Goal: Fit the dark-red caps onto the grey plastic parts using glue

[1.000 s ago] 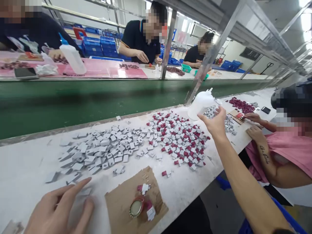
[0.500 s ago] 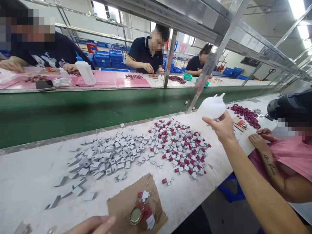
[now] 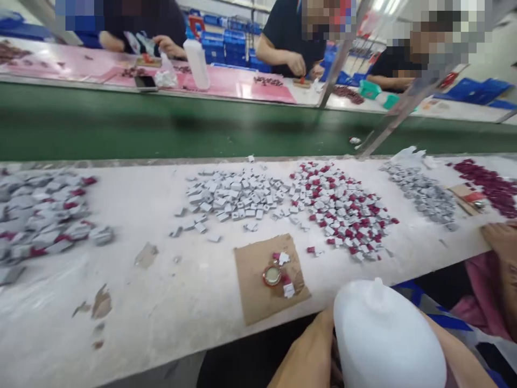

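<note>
A translucent white bottle [image 3: 390,345] with a small tip fills the bottom right, close to the camera. My left hand [image 3: 313,347] is against its left side, fingers hidden behind it. On the right, my right forearm [image 3: 460,350] runs in behind the bottle, which my right hand holds; its fingers are out of sight. A brown cardboard piece [image 3: 252,280] lies near the front table edge, bearing a round red-rimmed metal tin [image 3: 272,276] and two small grey-and-maroon parts [image 3: 288,288].
Grey blocks [image 3: 234,194] and mixed grey-and-maroon parts [image 3: 347,210] are heaped behind the cardboard, with another mixed heap [image 3: 40,215] at far left. A neighbour's arm [image 3: 503,242] is at right. People work across the green divider [image 3: 161,126]; a metal post [image 3: 404,108] slants between.
The bottle has come from over the table's right side down close to my body. My left hand has moved right, beside it. The view has shifted, showing more table at left.
</note>
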Demonstrator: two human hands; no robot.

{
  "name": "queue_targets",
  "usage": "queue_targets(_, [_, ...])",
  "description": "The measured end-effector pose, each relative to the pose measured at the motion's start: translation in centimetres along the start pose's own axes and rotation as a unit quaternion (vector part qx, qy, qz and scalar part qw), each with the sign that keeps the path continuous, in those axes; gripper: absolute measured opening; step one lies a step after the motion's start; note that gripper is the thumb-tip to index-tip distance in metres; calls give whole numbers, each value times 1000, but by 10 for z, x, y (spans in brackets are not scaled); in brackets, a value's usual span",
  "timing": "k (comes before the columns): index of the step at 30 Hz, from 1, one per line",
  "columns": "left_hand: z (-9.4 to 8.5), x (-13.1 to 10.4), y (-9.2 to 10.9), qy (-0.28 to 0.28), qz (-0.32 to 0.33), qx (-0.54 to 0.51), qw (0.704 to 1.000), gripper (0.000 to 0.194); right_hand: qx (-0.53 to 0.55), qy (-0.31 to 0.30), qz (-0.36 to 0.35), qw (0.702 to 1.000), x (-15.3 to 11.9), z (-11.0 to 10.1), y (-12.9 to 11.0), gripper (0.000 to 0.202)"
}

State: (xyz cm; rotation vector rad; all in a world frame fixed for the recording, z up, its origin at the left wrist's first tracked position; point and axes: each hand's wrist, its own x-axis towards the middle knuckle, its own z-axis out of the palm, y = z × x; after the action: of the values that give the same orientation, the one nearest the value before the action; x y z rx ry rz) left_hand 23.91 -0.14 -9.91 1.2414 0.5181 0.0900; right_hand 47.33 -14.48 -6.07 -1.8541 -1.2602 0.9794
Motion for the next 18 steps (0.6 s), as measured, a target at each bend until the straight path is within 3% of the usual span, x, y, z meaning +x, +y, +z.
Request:
queue_targets(3, [-1, -11, -22, -6, -41, -38, 998, 104, 1, -69, 10, 998, 20, 11, -22, 104])
queue_targets(7, [0, -24, -48, 8, -93, -86, 992, 105, -23, -114, 13, 993, 43, 21, -44, 100])
queue_targets(12, [13, -23, -68, 29, -98, -165, 981, 115, -50, -190, 25, 980, 57, 26, -48, 103])
queue_targets(16, [23, -13, -75, 32, -97, -198, 975, 134, -73, -201, 55, 975, 65, 25, -48, 97])
queue_targets(18, [25, -12, -75, 28, -83, -219, 972, 134, -91, -206, 58, 973, 67, 25, -49, 95])
